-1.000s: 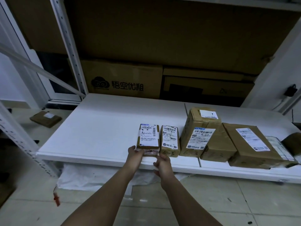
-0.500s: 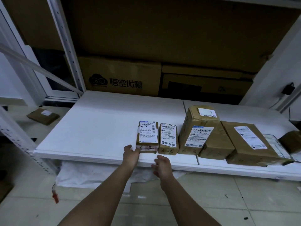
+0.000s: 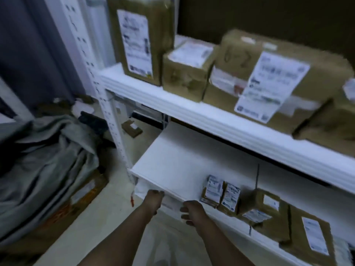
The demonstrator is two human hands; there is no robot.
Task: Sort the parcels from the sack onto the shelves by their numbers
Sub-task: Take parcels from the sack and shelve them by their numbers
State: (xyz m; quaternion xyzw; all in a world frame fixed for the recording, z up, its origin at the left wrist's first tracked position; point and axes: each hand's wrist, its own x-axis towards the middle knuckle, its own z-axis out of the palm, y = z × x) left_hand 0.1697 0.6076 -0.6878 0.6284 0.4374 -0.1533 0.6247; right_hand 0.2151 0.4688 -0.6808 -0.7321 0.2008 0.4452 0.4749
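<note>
Lying on the lower shelf [image 3: 172,166]: four parcels [image 3: 212,191]

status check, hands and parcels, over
Left hand and right hand open, no grip. Two small parcels on lower shelf. Nothing in the way.

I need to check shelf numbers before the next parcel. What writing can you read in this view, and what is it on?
"6-2": handwritten on the large brown cardboard parcel on the upper white shelf.
Printed white labels on that parcel, the tall brown parcel and the small brown parcels on the lower white shelf: too blurred to read.
</note>
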